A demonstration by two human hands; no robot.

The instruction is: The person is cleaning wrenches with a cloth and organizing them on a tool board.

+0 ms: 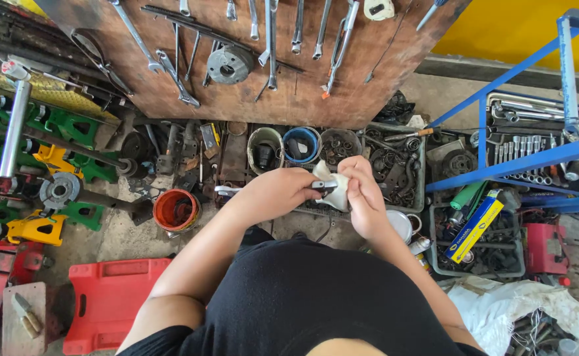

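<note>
orange bucket (176,209) | red creeper (108,303) | wrench board (250,59) | blue rack (533,158)

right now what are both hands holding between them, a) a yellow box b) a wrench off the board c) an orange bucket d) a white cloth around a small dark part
d: the left hand and right hand meet on a white cloth wrapped around a small dark part.
</note>
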